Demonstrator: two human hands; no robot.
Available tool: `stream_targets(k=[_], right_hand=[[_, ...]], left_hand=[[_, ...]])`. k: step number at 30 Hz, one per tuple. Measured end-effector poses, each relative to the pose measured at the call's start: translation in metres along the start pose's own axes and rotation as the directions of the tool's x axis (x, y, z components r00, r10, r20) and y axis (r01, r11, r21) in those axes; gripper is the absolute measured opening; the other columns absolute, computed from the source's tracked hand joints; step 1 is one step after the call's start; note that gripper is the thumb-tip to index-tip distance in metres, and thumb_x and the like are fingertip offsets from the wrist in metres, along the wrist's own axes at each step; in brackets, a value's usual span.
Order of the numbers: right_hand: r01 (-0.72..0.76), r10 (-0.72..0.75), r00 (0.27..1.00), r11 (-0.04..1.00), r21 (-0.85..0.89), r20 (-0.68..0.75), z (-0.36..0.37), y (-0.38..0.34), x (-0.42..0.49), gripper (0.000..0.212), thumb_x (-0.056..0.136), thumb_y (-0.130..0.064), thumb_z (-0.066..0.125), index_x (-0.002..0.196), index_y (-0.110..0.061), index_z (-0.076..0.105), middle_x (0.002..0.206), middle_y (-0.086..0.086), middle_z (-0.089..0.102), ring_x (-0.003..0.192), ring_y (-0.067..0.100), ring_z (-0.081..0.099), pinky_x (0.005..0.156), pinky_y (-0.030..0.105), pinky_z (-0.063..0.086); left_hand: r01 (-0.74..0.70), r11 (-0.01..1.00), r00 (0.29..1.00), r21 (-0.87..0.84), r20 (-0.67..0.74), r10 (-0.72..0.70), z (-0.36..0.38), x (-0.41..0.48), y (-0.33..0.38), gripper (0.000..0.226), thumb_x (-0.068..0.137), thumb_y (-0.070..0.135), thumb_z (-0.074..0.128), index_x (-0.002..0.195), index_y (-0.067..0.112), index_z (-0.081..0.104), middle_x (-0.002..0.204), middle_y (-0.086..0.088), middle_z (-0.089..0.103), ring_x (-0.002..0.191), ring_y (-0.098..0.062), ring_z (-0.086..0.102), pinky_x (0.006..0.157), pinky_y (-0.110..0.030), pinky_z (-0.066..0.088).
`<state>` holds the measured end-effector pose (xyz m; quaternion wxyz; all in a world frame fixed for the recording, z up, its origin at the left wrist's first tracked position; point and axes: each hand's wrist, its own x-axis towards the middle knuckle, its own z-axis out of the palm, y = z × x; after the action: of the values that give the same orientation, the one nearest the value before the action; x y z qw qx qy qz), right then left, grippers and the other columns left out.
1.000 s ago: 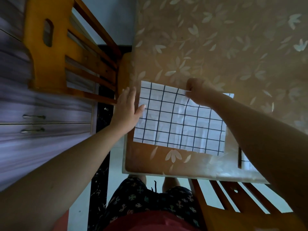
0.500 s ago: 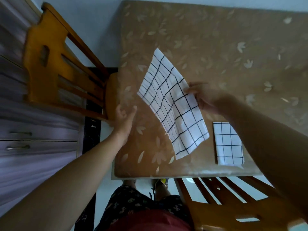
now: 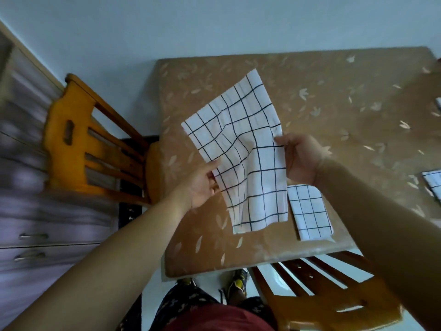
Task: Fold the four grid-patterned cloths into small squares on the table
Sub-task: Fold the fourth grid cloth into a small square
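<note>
A white cloth with a black grid [image 3: 241,149] hangs in the air above the brown leaf-patterned table [image 3: 334,111], creased down its middle. My left hand [image 3: 201,185] grips its left edge from below. My right hand [image 3: 300,158] pinches its right edge. A folded grid cloth [image 3: 309,211] lies flat near the table's front edge, just right of the held one. Another grid cloth [image 3: 433,185] shows at the table's right edge, cut off by the frame. A scrap of white [image 3: 438,101] sits farther back on the right.
An orange wooden chair [image 3: 83,139] stands left of the table. A second wooden chair [image 3: 322,290] stands at the front right below the table's edge. Grey drawers [image 3: 35,235] line the left side. My legs and shoes [image 3: 236,283] show below.
The cloth lay flat on the table a second ago. My right hand lifted it, and my left hand has now taken hold of its left edge. The view has pulled back.
</note>
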<state>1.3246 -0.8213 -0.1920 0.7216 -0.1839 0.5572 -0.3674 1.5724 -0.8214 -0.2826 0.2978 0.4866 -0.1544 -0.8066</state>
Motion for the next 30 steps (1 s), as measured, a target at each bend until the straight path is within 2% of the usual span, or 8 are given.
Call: stream_targets(k=[2, 4, 8, 11, 13, 15, 21, 30], right_hand=[[0.016, -0.015, 0.999, 1.0, 0.021, -0.045, -0.006, 0.004, -0.003, 0.043, 0.095, -0.014, 0.044, 0.13, 0.001, 0.064, 0.117, 0.018, 0.074, 0.106, 0.035, 0.072, 0.087, 0.046, 0.059], [0.033, -0.03, 0.997, 0.999, 0.031, -0.077, -0.008, 0.009, -0.007, 0.037, 0.095, -0.013, 0.043, 0.12, -0.003, 0.07, 0.107, 0.016, 0.077, 0.096, 0.033, 0.075, 0.085, 0.047, 0.056], [0.053, -0.051, 0.986, 0.999, 0.009, -0.158, -0.006, 0.02, -0.008, 0.031, 0.097, -0.013, 0.045, 0.103, -0.007, 0.075, 0.103, 0.015, 0.078, 0.09, 0.033, 0.076, 0.08, 0.048, 0.056], [0.083, -0.086, 0.965, 0.996, -0.022, -0.249, -0.005, 0.029, 0.0, 0.032, 0.095, -0.015, 0.053, 0.122, -0.002, 0.066, 0.112, 0.018, 0.075, 0.101, 0.038, 0.074, 0.082, 0.052, 0.059], [0.117, -0.136, 0.94, 0.99, -0.078, -0.314, -0.005, 0.033, 0.005, 0.024, 0.091, -0.009, 0.062, 0.112, 0.001, 0.066, 0.106, 0.017, 0.076, 0.093, 0.035, 0.074, 0.081, 0.052, 0.061], [0.157, -0.205, 0.914, 0.975, -0.16, -0.349, -0.003, 0.036, 0.008, 0.009, 0.089, -0.002, 0.065, 0.098, -0.005, 0.066, 0.092, 0.015, 0.071, 0.081, 0.031, 0.069, 0.074, 0.043, 0.059], [0.275, -0.395, 0.87, 0.886, -0.374, -0.294, 0.01, 0.041, 0.012, 0.03, 0.089, 0.003, 0.06, 0.103, -0.023, 0.064, 0.092, 0.013, 0.064, 0.079, 0.026, 0.065, 0.061, 0.034, 0.055], [0.284, -0.417, 0.884, 0.838, -0.467, -0.211, 0.016, 0.035, 0.012, 0.018, 0.088, 0.005, 0.066, 0.085, -0.012, 0.07, 0.083, 0.01, 0.069, 0.082, 0.028, 0.068, 0.084, 0.048, 0.059]], left_hand=[[-0.037, 0.999, 0.997, -0.037, -0.063, 0.034, -0.001, 0.001, 0.006, 0.083, 0.093, 0.018, 0.068, 0.16, 0.019, 0.018, 0.169, -0.005, 0.01, 0.157, -0.028, 0.004, 0.124, -0.05, 0.008], [-0.068, 0.997, 0.995, -0.021, -0.078, 0.067, 0.001, -0.007, 0.01, 0.088, 0.095, 0.015, 0.067, 0.162, 0.02, 0.01, 0.171, -0.003, 0.002, 0.157, -0.026, -0.007, 0.124, -0.05, -0.002], [-0.175, 0.984, 0.978, 0.038, -0.11, 0.179, -0.011, -0.013, 0.011, 0.097, 0.093, 0.016, 0.071, 0.162, 0.025, 0.004, 0.17, 0.0, 0.008, 0.157, -0.024, 0.006, 0.126, -0.049, 0.001], [-0.201, 0.972, 0.968, 0.125, -0.128, 0.217, -0.024, -0.021, 0.014, 0.097, 0.069, 0.034, 0.092, 0.151, 0.031, 0.042, 0.163, -0.003, 0.035, 0.142, -0.026, 0.045, 0.119, -0.058, 0.029], [-0.244, 0.951, 0.948, 0.189, -0.161, 0.275, -0.027, -0.029, 0.019, 0.073, 0.077, 0.027, 0.086, 0.142, 0.03, 0.052, 0.144, -0.002, 0.057, 0.127, -0.024, 0.06, 0.112, -0.056, 0.043], [-0.308, 0.919, 0.91, 0.245, -0.207, 0.36, -0.026, -0.039, 0.025, 0.065, 0.091, 0.012, 0.074, 0.145, 0.033, 0.047, 0.141, -0.002, 0.057, 0.126, -0.023, 0.06, 0.109, -0.049, 0.048], [-0.309, 0.75, 0.833, 0.584, -0.214, 0.51, -0.034, -0.051, 0.043, 0.012, 0.097, 0.018, 0.067, 0.102, 0.027, 0.072, 0.113, -0.006, 0.073, 0.107, -0.025, 0.07, 0.098, -0.053, 0.056], [-0.261, 0.67, 0.828, 0.695, -0.195, 0.525, -0.033, -0.059, 0.059, 0.02, 0.087, 0.019, 0.077, 0.105, 0.028, 0.074, 0.121, -0.003, 0.069, 0.117, -0.023, 0.064, 0.103, -0.047, 0.053]])
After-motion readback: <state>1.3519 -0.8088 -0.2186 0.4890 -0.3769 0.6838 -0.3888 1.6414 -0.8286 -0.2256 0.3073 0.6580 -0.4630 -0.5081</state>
